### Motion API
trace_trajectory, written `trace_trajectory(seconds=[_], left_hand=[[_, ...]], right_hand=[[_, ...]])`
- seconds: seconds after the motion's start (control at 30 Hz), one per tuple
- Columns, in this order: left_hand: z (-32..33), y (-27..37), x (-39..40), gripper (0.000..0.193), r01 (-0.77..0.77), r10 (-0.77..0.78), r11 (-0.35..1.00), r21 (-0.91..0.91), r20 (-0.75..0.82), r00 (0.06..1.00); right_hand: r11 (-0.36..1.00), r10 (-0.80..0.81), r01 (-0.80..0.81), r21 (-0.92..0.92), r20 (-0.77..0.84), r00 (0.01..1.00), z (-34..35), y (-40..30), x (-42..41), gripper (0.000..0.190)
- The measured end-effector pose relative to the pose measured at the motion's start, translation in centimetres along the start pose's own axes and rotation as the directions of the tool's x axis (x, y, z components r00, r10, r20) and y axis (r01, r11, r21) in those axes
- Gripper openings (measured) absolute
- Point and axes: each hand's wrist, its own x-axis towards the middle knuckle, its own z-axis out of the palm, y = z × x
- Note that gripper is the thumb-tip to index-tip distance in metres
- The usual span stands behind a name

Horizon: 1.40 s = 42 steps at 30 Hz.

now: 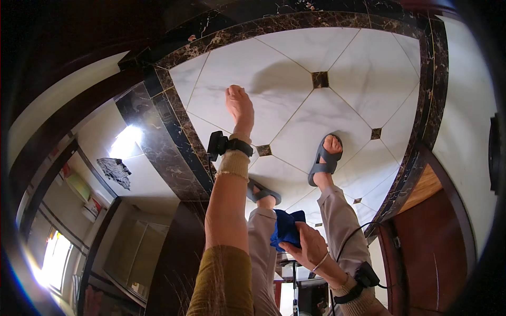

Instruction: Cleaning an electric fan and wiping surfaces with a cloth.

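Note:
My left hand (pixel 239 104) reaches out over the white marbled tile floor (pixel 276 106), its fingers drawn in and their undersides hidden. Nothing shows in it. Lower down, in front of my legs, my right hand (pixel 310 247) grips a bunched dark blue cloth (pixel 287 231) between thumb and fingers. Each wrist carries a strap with a small black device, one on the left wrist (pixel 229 147) and one on the right wrist (pixel 361 280).
My feet stand apart in grey sandals (pixel 326 162). A dark marble border (pixel 284 23) frames the floor. At left, a doorway opens onto a floor with a striped cloth (pixel 114 172). A brown door (pixel 431 245) is at right. A black cable (pixel 352 233) loops by my right arm.

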Motion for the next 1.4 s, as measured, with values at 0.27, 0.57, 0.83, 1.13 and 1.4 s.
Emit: trace_trajectory(seconds=[0.27,0.57,0.83,1.13,1.4], left_hand=[[3.7,1.7,-1.4,0.008,-0.042,0.074,0.974,-0.221,0.14,0.987],[4.4,4.6,-0.5,0.037,0.28,-0.296,0.947,0.156,0.087,0.951],[2.2,1.8,0.9,0.037,0.333,-0.347,0.937,0.109,0.156,0.925],[1.9,-0.5,-3.9,0.021,0.025,-0.023,0.986,-0.166,0.015,1.0],[0.8,0.0,-3.6,0.007,0.237,-0.21,0.925,-0.297,0.12,0.97]], right_hand=[[0.999,-0.024,0.023,-0.036,-0.028,0.999,0.4,0.5,-0.5,0.052],[1.0,0.0,0.0,-0.004,-0.022,1.0,0.1,0.6,-0.7,0.052],[1.0,-0.002,0.001,-0.015,-0.041,0.999,-0.1,0.8,-0.9,0.052],[1.0,0.02,-0.02,-0.004,-0.006,1.0,0.2,1.4,-1.0,0.054],[1.0,-0.025,0.024,-0.009,-0.026,0.999,0.1,1.4,-0.9,0.053]])
